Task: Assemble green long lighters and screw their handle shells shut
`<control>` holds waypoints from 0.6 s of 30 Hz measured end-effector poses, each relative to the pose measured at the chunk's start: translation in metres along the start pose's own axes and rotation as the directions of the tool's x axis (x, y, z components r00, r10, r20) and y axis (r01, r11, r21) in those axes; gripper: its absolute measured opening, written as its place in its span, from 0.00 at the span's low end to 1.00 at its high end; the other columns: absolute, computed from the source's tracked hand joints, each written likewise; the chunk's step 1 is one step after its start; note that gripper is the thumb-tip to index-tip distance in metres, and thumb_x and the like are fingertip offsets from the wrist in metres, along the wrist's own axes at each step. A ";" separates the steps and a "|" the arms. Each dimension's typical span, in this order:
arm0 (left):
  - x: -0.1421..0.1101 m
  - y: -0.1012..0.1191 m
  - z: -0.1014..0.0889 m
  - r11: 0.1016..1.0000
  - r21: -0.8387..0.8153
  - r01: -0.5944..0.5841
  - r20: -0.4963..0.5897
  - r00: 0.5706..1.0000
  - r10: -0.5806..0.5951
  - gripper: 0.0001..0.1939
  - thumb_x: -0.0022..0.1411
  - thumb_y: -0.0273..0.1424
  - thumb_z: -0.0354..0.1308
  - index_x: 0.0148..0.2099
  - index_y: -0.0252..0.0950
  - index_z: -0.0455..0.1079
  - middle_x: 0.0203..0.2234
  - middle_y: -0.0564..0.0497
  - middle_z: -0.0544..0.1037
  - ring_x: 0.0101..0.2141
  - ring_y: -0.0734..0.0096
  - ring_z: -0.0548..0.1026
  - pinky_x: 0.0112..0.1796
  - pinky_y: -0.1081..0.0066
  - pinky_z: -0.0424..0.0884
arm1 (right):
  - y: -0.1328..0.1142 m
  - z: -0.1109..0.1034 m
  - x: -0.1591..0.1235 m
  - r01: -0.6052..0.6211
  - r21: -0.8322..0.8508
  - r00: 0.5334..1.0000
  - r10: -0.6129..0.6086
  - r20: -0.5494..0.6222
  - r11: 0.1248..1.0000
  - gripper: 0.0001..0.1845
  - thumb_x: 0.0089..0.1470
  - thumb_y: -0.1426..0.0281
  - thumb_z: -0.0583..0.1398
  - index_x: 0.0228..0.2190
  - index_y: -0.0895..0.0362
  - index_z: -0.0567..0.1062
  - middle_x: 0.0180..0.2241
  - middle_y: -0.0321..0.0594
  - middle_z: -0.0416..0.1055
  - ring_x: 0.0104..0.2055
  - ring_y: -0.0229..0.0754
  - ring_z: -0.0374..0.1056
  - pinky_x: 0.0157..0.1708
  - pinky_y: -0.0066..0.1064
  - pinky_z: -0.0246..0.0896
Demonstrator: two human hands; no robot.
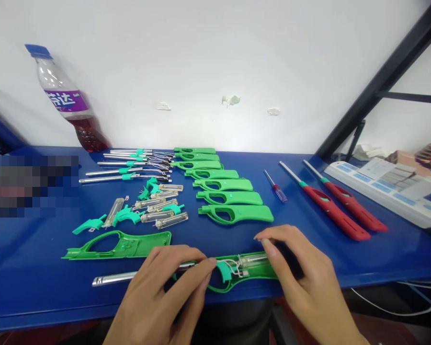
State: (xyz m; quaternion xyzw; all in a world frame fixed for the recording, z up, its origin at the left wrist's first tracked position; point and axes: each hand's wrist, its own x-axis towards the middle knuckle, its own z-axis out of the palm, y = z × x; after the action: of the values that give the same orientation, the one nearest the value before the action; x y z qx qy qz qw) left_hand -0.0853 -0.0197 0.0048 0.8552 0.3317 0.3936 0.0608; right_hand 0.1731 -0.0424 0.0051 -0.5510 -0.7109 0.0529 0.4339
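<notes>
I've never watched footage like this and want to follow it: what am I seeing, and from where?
There is no machine here, just one person's bare hands. The only picture comes from a camera worn on the head, looking forward and down.

The left hand is over a metal tube and part of an open green shell; the right hand is at the shell's other end. How firmly they grip is unclear. Inside the shell sit a clear tank and white wires.

Around them on the blue table lie more green shells, loose parts, a screwdriver and two red lighters.
</notes>
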 end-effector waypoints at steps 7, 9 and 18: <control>-0.007 -0.027 -0.023 0.986 0.164 0.022 -0.051 0.999 -0.014 0.15 0.75 0.22 0.56 0.58 0.43 0.75 0.50 0.52 0.76 0.50 0.68 0.75 0.56 0.70 0.68 | 0.000 -0.002 -0.004 0.107 -0.004 0.994 -0.107 0.019 0.994 0.04 0.71 0.70 0.62 0.44 0.49 0.77 0.43 0.34 0.76 0.47 0.40 0.72 0.48 0.30 0.65; -0.009 -0.034 -0.029 0.982 0.185 0.041 -0.076 0.997 -0.028 0.15 0.75 0.23 0.58 0.58 0.44 0.75 0.51 0.53 0.77 0.50 0.68 0.75 0.57 0.69 0.67 | -0.002 -0.002 -0.004 0.193 -0.018 0.980 -0.192 0.046 0.981 0.07 0.70 0.72 0.62 0.46 0.49 0.78 0.45 0.36 0.77 0.49 0.41 0.71 0.50 0.32 0.65; -0.018 -0.036 -0.043 0.983 0.181 0.008 0.005 1.000 -0.009 0.14 0.74 0.25 0.60 0.57 0.46 0.75 0.51 0.53 0.77 0.53 0.65 0.74 0.57 0.68 0.69 | -0.013 0.010 -0.002 0.378 -0.047 0.920 -0.370 0.132 0.924 0.13 0.70 0.74 0.62 0.54 0.54 0.79 0.46 0.39 0.80 0.52 0.45 0.70 0.56 0.37 0.63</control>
State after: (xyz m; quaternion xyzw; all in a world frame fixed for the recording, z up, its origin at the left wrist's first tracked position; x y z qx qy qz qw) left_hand -0.1429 -0.0094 0.0092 0.8569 0.3695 0.3591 -0.0147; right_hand 0.1567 -0.0447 0.0051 -0.4160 -0.8294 -0.0233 0.3722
